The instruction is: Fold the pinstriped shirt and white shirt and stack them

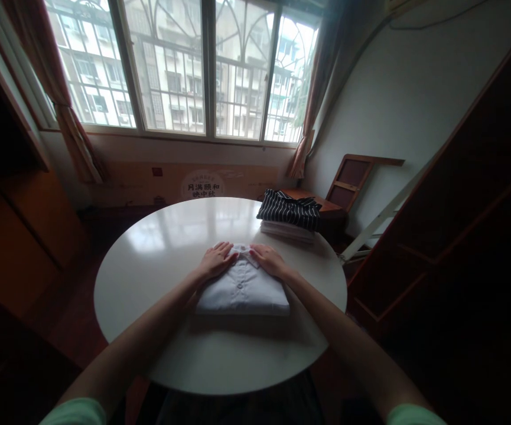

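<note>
A white button-up shirt (243, 292), folded into a neat rectangle, lies on the round white table (149, 336) with its collar at the far end and its buttons facing up. My left hand (218, 258) rests on the shirt's far left corner beside the collar, fingers stretched out. On the far right corner, my right hand (269, 260) lies with its fingers extended against the collar's other side. Neither hand grips the cloth. The shirt's far corners are partly hidden under my hands.
A black-and-white striped garment (288, 211) tops a stack of folded white clothes (287, 231) at the table's back right. Behind it stands a wooden chair (348, 183). A long printed carton (237, 180) leans below the window, and a dark wooden panel (450, 236) slants at right.
</note>
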Action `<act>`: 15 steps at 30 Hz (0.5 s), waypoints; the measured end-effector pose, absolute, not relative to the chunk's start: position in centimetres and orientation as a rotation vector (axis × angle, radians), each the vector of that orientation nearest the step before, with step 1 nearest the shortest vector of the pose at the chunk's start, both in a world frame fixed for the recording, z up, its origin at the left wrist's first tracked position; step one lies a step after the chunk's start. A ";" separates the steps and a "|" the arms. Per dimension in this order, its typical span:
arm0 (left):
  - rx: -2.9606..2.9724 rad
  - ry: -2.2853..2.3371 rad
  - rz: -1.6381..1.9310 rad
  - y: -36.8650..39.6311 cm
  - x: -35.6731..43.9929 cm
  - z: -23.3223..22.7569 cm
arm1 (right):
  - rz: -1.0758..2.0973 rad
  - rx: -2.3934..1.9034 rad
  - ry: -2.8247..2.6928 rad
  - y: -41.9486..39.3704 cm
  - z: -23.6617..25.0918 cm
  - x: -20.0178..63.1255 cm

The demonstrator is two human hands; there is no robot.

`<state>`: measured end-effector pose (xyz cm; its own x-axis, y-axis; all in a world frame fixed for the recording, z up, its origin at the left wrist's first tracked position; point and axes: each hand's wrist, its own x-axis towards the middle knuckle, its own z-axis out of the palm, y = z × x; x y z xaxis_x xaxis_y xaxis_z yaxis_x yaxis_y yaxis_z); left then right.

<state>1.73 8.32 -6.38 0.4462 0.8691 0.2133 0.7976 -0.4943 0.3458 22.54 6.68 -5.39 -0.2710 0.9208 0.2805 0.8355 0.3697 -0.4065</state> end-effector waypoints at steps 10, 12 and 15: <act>1.828 1.592 1.069 10.4 0.7 -6.9 | 0.716 -1.317 -1.409 8.8 -6.3 25.1; 1.768 1.546 1.123 10.8 0.5 -7.0 | 0.634 -1.304 -1.338 8.7 -6.2 24.6; 1.729 1.559 1.164 10.7 0.5 -7.1 | 0.498 -1.419 -1.288 8.3 -5.7 23.9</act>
<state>0.52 10.75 -7.15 -0.0384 0.9689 0.2444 0.5100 -0.1914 0.8386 23.93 8.27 -5.70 0.3198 0.8824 0.3450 0.4208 0.1939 -0.8862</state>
